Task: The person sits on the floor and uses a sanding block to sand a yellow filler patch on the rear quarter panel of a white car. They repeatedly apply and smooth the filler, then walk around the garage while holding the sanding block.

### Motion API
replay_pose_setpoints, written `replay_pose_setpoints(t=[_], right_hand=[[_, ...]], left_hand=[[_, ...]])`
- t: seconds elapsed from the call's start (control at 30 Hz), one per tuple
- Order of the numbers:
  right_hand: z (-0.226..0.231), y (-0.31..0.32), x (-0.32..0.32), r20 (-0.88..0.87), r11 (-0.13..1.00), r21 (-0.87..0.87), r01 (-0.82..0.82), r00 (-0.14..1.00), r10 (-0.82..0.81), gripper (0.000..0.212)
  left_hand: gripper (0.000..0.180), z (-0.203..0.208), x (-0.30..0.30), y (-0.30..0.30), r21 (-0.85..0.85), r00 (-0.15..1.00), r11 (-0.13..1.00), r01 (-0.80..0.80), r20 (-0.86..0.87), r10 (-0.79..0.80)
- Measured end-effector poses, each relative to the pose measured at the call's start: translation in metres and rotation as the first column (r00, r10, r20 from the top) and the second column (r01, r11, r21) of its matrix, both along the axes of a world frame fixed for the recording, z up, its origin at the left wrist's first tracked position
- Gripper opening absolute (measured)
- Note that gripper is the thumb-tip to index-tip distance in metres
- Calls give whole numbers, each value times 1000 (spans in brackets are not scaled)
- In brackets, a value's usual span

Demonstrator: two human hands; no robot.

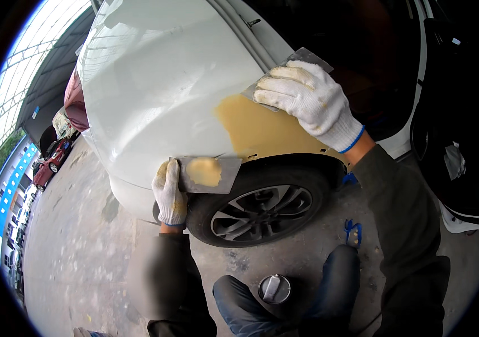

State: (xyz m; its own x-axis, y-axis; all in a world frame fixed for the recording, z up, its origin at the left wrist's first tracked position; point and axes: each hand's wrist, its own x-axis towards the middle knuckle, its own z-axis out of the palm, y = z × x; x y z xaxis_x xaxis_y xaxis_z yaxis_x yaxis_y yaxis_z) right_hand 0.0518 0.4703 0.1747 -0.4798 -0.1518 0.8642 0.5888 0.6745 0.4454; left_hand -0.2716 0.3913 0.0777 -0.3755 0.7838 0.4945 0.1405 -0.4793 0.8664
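Observation:
My right hand (306, 98), in a white knit glove, presses a thin metal spreader (307, 56) against the white car fender (161, 84), at the top of a patch of yellow-tan filler (256, 129) above the wheel arch. My left hand (169, 194), gloved too and stained yellow, holds a flat metal plate (222, 171) by its left edge, level, just below the fender. A blob of the same filler (203, 172) lies on that plate.
The front wheel (262, 210) with a dark spoked rim is right under the patch. A round open can (274, 289) stands on the concrete floor between my knees. A blue object (353, 231) lies on the floor by the tyre. Parked cars are far off at left.

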Motion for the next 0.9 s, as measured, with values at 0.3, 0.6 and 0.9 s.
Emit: replay_pose_setpoints(t=[0.3,0.6,0.9], right_hand=[[-92,-14,0,-67,981,-153,118,989,-129,31],[-149,-52,-8,-129,911,-368,184,961,-246,22],[-150,-130,-2,-858,-289,-504,-814,509,61,33]], left_hand=[[28,-1,1,-4,1,998,1000,30,61,-30],[27,-5,1,-6,54,998,998,35,-55,-32],[25,-7,61,-40,-133,946,984,117,-286,-151]])
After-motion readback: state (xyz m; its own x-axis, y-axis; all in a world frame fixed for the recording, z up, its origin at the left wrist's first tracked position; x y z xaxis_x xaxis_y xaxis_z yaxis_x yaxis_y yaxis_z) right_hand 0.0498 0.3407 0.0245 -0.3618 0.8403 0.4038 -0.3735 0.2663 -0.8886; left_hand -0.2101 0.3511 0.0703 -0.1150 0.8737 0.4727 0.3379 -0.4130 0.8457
